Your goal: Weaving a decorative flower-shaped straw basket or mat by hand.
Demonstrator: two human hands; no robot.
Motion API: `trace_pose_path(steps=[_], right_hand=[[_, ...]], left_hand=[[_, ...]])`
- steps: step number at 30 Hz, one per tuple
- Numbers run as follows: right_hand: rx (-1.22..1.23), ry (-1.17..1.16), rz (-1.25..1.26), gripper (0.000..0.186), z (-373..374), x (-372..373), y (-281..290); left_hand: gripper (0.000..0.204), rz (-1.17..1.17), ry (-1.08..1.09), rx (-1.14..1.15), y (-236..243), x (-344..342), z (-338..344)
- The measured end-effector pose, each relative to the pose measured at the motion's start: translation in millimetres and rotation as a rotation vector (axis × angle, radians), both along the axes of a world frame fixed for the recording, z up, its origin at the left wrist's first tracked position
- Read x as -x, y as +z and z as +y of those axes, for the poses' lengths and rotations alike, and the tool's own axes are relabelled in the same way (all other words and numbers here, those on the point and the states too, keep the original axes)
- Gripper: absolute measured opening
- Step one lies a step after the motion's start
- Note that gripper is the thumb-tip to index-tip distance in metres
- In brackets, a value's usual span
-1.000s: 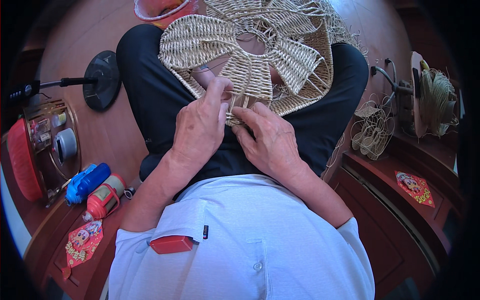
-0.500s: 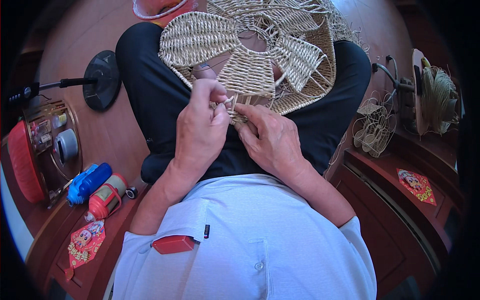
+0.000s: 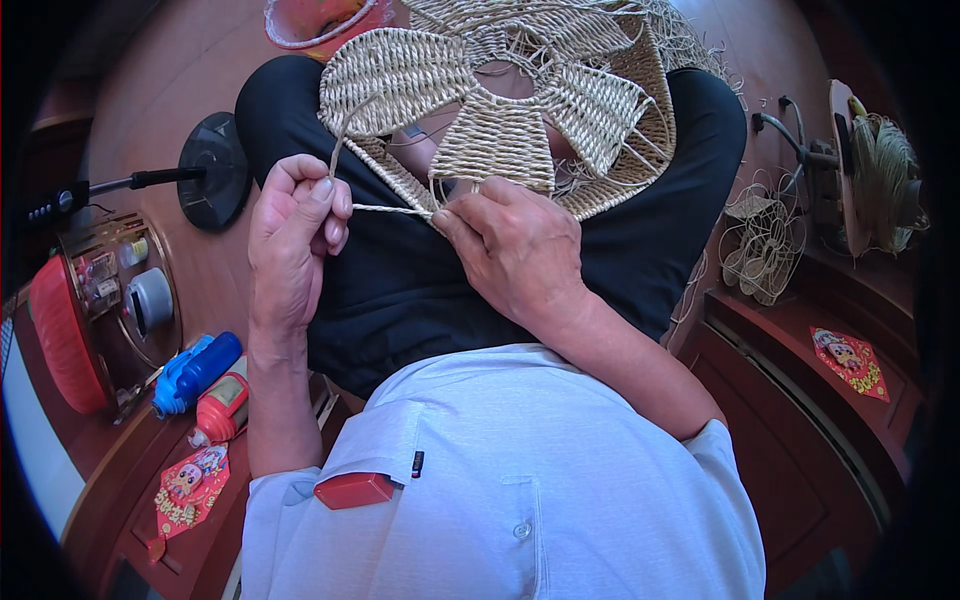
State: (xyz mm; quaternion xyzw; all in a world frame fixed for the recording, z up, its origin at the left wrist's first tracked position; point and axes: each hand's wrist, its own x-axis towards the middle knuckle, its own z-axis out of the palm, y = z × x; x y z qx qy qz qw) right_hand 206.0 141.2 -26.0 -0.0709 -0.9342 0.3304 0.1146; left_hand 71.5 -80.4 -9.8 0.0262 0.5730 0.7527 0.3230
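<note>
A flat woven straw piece point(image 3: 500, 90) shaped like petals lies across my lap, over dark trousers. My left hand point(image 3: 292, 240) is closed around a pale straw strand point(image 3: 385, 209), pulled taut to the left from the piece's near edge. My right hand point(image 3: 515, 250) pinches that near edge of the weaving where the strand comes out. Loose strand ends stick out along the piece's right side.
A black round lamp base point(image 3: 215, 170) stands on the wooden floor at left. A round tray with tape rolls point(image 3: 125, 300), a blue and a red bottle point(image 3: 205, 385) lie lower left. A wire frame point(image 3: 765, 245) and a bundle of straw point(image 3: 885, 180) sit on the right cabinet.
My left hand has moved left and away from my right hand, drawing the strand out taut. The right hand stays on the weaving's edge.
</note>
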Motion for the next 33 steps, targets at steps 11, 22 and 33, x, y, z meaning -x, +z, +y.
trace_pose_path(steps=[11, 22, 33], right_hand=[[0.077, -0.094, -0.13, 0.019, -4.7, 11.0, -6.0], [0.05, -0.108, -0.031, 0.02, -9.3, 11.2, -15.1], [-0.004, -0.084, -0.004, 0.02, -9.5, 11.1, -20.3]], left_hand=[[0.032, 0.675, 0.22, 0.64, 18.2, -14.6, 47.5], [0.067, 1.083, -0.26, 0.792, 1.6, -65.8, 60.7], [0.089, 1.073, -0.492, 0.888, 17.3, -44.5, 71.3]])
